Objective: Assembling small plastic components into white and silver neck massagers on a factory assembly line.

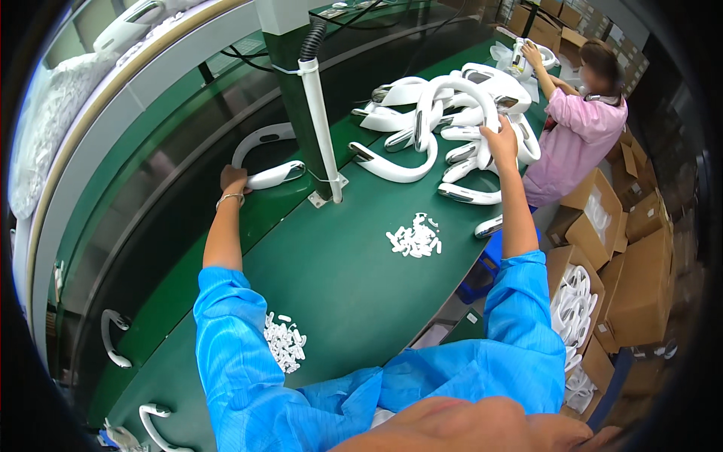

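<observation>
My left hand (233, 181) is closed round the bend of a white U-shaped neckband device (273, 175) at the belt's near edge, left of the post. One arm of it ends in a shiny grey panel. My right hand (502, 143), reaching far forward, grips one side of another white neckband (457, 81), which arches over the pile. That pile of white neckbands (399, 167) covers the far right of the green table (346, 279). Some fingertips of both hands are hidden.
A green post (290, 90) with a white pipe (320, 128) stands between my hands. Small white pieces lie in two heaps (416, 238) (285, 344). A co-worker in pink (576, 128) handles a neckband at the far right. Cardboard boxes (636, 271) stand right; a dark conveyor belt (151, 203) runs left.
</observation>
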`<state>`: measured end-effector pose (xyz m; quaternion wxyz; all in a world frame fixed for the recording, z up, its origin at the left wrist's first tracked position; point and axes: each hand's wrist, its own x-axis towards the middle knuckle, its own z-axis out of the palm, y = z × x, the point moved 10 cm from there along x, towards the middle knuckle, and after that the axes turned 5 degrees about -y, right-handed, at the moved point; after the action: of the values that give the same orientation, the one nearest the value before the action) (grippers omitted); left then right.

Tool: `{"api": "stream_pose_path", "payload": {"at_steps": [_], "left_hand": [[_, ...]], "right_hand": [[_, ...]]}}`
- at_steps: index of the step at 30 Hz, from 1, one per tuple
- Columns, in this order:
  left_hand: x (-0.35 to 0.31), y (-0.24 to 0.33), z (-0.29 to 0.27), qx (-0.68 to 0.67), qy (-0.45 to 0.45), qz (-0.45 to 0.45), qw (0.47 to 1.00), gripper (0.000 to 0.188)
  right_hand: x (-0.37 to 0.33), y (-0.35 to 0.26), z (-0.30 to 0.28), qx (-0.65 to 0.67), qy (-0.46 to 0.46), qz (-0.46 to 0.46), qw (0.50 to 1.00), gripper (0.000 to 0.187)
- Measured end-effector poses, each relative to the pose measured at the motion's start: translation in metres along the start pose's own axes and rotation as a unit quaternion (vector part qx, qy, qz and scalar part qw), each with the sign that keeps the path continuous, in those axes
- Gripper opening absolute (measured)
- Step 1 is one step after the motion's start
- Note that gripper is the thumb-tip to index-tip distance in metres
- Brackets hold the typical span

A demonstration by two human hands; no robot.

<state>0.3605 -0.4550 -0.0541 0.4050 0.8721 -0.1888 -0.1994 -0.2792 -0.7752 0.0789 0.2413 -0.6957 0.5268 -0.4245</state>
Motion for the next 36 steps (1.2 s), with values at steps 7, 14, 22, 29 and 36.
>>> {"api": "stream_pose_path", "payload": {"at_steps": [7,14,22,29,36], "left_hand": [[-0.060,-0.079,-0.091,-0.209,0.003,0.016,0.978,0.031],[-0.198,-0.242,-0.261,-0.147,0.146,-0.065,0.976,0.031],[-0.344,-0.351,-0.327,-0.204,0.295,-0.163,0.919,0.031],[-0.393,-0.357,-0.344,-0.122,0.335,-0.136,0.924,0.033],[-0.394,-0.374,-0.346,-0.132,0.304,-0.177,0.927,0.037]], "right_hand": [[-0.025,0.002,-0.025,0.014,0.076,-0.038,0.996,0.060],[-0.033,0.014,-0.026,0.008,0.030,0.030,0.999,0.067],[-0.072,0.000,0.029,-0.023,-0.118,-0.036,0.992,0.075],[-0.103,-0.024,0.056,-0.047,-0.183,-0.080,0.979,0.058],[-0.058,-0.026,0.032,-0.013,-0.081,-0.067,0.994,0.046]]}}
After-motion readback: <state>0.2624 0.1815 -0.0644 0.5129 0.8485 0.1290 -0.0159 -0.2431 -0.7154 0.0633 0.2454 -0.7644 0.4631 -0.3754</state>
